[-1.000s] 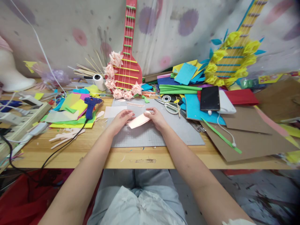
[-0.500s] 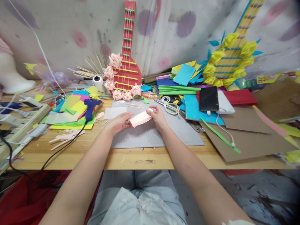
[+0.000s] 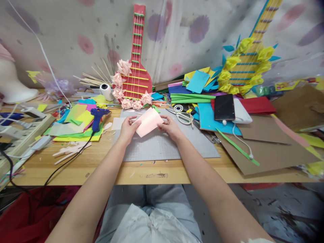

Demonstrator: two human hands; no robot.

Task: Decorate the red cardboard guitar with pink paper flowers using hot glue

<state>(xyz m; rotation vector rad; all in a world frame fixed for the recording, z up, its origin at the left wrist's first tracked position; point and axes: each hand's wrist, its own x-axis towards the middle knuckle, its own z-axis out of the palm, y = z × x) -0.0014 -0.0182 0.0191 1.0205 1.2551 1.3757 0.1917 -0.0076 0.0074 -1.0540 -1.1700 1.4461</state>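
Note:
A pale pink sheet of paper (image 3: 149,121) is held up between both hands above the grey cutting mat (image 3: 167,146). My left hand (image 3: 128,127) pinches its left edge with closed fingers. My right hand (image 3: 170,127) grips its right edge the same way. The sheet's flat face is tilted toward me. Another pale sheet (image 3: 119,123) lies on the mat's far left corner, just behind my left hand.
A blue glue gun (image 3: 97,116) rests on coloured paper at left, its black cord trailing over the table edge. Scissors (image 3: 182,115), a phone (image 3: 224,106) on charge, brown cardboard (image 3: 268,148) and paper stacks crowd the right. Two paper guitars (image 3: 136,57) lean on the wall.
The pink paper was lifted off the mat and opened from a narrow folded strip into a wider sheet facing me. Both hands rose slightly with it.

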